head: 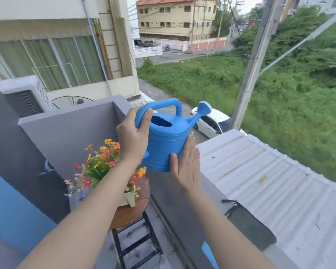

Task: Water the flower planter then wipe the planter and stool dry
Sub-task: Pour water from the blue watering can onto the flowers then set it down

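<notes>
A blue plastic watering can (166, 140) is held up above the balcony wall, upright, spout pointing right and away. My left hand (133, 135) grips its handle at the left end. My right hand (186, 164) lies flat with straight fingers against the can's lower right side. Below and to the left, a pale planter (129, 199) full of orange, red and yellow flowers (103, 162) stands on a round wooden stool (130, 212) with black metal legs. My left forearm covers part of the planter.
A grey balcony wall (70, 133) runs behind and to the right of the stool. A dark cloth (250, 224) lies on the ledge at right. Beyond the ledge is a corrugated roof (270, 181), a white car and grass far below.
</notes>
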A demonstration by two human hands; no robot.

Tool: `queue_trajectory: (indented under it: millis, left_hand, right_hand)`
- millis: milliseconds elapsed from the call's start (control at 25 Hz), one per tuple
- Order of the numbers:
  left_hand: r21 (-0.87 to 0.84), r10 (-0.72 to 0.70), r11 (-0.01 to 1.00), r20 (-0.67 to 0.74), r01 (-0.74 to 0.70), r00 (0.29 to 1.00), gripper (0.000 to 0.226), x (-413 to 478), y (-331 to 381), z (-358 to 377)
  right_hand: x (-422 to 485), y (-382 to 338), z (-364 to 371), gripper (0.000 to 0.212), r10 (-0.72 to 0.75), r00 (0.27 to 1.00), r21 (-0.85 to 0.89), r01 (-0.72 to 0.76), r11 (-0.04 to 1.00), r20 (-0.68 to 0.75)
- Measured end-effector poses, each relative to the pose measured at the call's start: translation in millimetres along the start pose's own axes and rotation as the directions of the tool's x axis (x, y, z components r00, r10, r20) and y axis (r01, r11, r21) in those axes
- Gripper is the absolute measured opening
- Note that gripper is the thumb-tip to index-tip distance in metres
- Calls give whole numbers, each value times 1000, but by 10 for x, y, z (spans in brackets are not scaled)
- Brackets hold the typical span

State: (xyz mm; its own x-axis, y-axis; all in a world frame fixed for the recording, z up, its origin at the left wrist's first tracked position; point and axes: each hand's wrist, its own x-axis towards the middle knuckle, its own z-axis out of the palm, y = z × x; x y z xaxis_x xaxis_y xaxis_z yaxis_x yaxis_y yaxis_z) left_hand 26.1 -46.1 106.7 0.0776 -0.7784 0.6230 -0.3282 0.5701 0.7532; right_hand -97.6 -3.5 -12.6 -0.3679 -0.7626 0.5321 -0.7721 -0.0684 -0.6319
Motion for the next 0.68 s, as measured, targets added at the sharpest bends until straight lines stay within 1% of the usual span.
queue_trajectory:
  millis: [120, 200, 280, 400, 480, 560, 680]
  left_hand:
    - [77, 31, 997, -74, -25, 997, 19, 255, 79, -464]
    - [127, 56, 991, -87, -44, 995, 18, 342, 92, -755]
    - [198, 55, 979, -88, -36, 995, 19, 421, 67, -1073]
    - [322, 32, 947, -81, -5, 996, 22, 534, 15, -1574]
    - [354, 16, 935, -57, 5, 998, 17, 587, 5, -1852]
    - [407, 10, 914, -35, 5, 999, 13, 637, 10, -2106]
    - [514, -7, 858, -1, 6, 1000, 22, 748, -50, -2429]
  right_hand:
    - [67, -493, 178, 76, -122, 992, 81, 120, 989, 19]
    - [9, -760, 322, 79, -197, 979, 116, 192, 975, 41]
    - [-96, -1026, 493, 80, -239, 967, 140, 225, 964, 92]
    - [-275, -1426, 742, 81, -285, 947, 183, 257, 949, 146]
    - [-375, -1683, 892, 84, -308, 938, 234, 268, 935, 157]
    - [-482, -1957, 1036, 88, -306, 933, 298, 243, 923, 189]
    - [-634, -2300, 1227, 91, -297, 933, 356, 213, 910, 201]
